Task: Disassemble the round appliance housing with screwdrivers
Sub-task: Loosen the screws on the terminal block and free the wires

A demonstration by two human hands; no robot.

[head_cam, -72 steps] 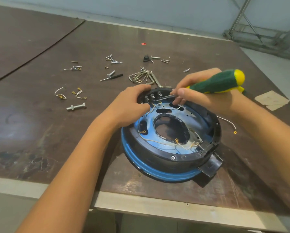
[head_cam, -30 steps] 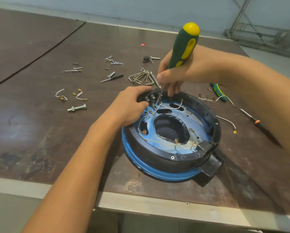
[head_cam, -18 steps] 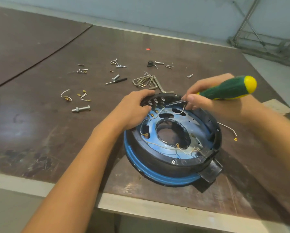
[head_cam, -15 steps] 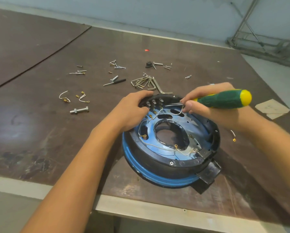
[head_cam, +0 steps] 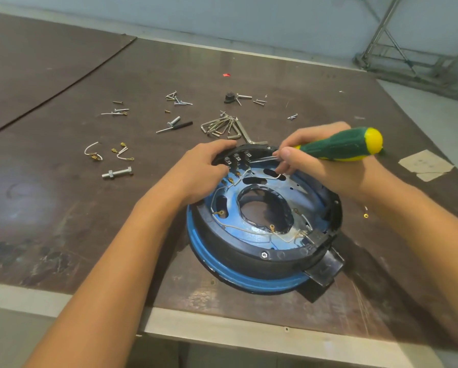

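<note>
right hand around screwdriver, apparently tight

We see soft, even light with a cool cast, bright enough to read everything. The housing throws a blurred shadow to its right and toward us, so the light seems to fall from above and the far left. White glare sits on its blue inner plate, and a pale sheen lies on the table left of the housing. Around the housing focus is crisp; the screwdriver handle behind it smears slightly. Far from the housing, straight edges bow.
</note>
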